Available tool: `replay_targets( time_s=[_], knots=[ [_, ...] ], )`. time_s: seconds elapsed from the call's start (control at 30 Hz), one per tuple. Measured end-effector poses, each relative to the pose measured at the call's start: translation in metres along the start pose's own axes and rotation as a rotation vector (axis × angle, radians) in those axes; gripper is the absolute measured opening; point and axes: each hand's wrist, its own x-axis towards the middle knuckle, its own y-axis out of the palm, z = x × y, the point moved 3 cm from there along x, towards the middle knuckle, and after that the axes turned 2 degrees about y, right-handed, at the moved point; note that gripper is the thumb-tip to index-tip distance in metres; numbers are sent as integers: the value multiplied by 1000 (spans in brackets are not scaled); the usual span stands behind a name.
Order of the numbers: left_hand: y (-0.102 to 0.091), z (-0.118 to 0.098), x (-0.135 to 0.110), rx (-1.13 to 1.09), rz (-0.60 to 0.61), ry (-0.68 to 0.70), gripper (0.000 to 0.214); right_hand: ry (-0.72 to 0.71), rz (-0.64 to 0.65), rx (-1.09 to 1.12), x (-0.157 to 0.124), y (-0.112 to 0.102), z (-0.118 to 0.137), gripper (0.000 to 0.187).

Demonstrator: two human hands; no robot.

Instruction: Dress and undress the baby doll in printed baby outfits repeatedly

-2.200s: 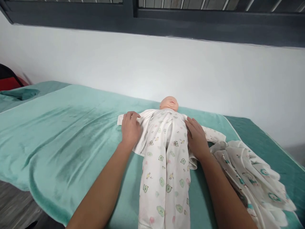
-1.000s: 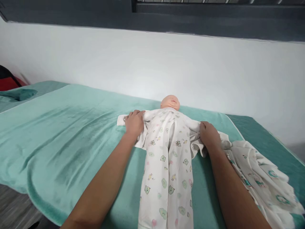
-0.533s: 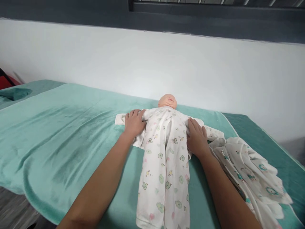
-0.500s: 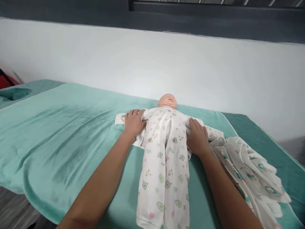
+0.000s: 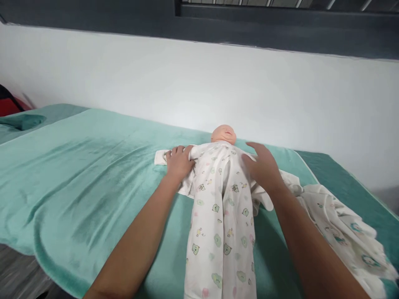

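A baby doll lies on its back, its bare head (image 5: 223, 133) toward the wall. Spread over its body are white baby clothes (image 5: 218, 216) printed with green, yellow and pink figures, the two legs stretching toward me. My left hand (image 5: 180, 162) rests on the sleeve at the doll's left side in view, fingers lying over the cloth, not visibly gripping it. Raised above the opposite sleeve is my right hand (image 5: 263, 165), thumb and fingers apart, with nothing visible in it. Its wrist hides part of that sleeve.
Beneath the doll, a green plush blanket (image 5: 93, 166) covers the table. A heap of white printed clothes (image 5: 346, 232) lies at the right, beside my right forearm. The white wall (image 5: 193, 83) rises just behind the head. Something red and black (image 5: 8, 104) shows at far left.
My right hand has lifted off the sleeve, with its fingers now spread. My left hand stays on its sleeve. The whole view has shifted slightly.
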Motion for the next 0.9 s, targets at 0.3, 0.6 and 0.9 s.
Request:
replay_targets(
  time_s=[0.3, 0.6, 0.9],
  knots=[
    [-1, 1, -1, 24, -22, 15, 51, -410, 532, -484, 46, 91, 138, 35],
    [-4, 7, -3, -43, 14, 0, 65, -465, 526, -578, 52, 85, 112, 35],
    [-9, 12, 2, -282, -33, -82, 47, -593, 678, -480, 55, 102, 133, 22]
  ],
)
